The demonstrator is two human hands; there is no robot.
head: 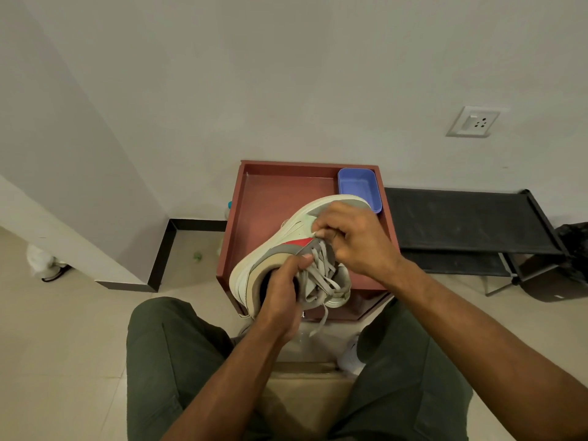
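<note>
A white sneaker with grey panels and a red patch is held on its side above a red-brown tray-topped stand. My left hand grips the heel collar, thumb on the grey tongue edge. My right hand pinches the grey lace near the upper eyelets, fingers curled over the shoe's top. Loose lace ends hang down below the sneaker toward my lap.
A blue plastic tub sits in the tray's far right corner. A black low rack stands to the right by the wall, a dark bag beyond it. My knees in green trousers frame the stand. A wall socket is above.
</note>
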